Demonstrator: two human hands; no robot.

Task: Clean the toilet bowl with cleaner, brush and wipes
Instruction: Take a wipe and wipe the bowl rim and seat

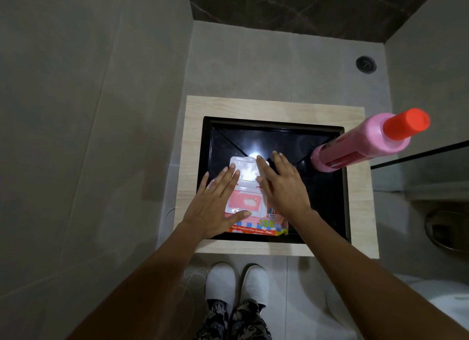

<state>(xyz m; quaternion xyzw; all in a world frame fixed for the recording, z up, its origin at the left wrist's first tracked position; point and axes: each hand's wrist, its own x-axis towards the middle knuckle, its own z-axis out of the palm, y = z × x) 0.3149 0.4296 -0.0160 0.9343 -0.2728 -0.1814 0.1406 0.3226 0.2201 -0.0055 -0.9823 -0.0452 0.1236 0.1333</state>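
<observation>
A pink pack of wet wipes (253,220) lies in a black tray (322,207) on a small wood-edged stand. Its plastic flip lid (243,172) stands open, showing the white wipe in the slot (250,201). My left hand (215,202) rests flat on the pack's left side, fingers spread. My right hand (281,185) lies flat on the right side, fingertips on the open lid. A pink cleaner bottle (360,144) with a red cap stands at the tray's right edge. The white toilet (431,301) shows at the lower right. No brush is in view.
Grey tiled walls close in on the left and right. A round floor drain (366,64) sits at the far right. A glass panel edge (418,154) runs along the right. My white slippers (236,284) stand just before the stand.
</observation>
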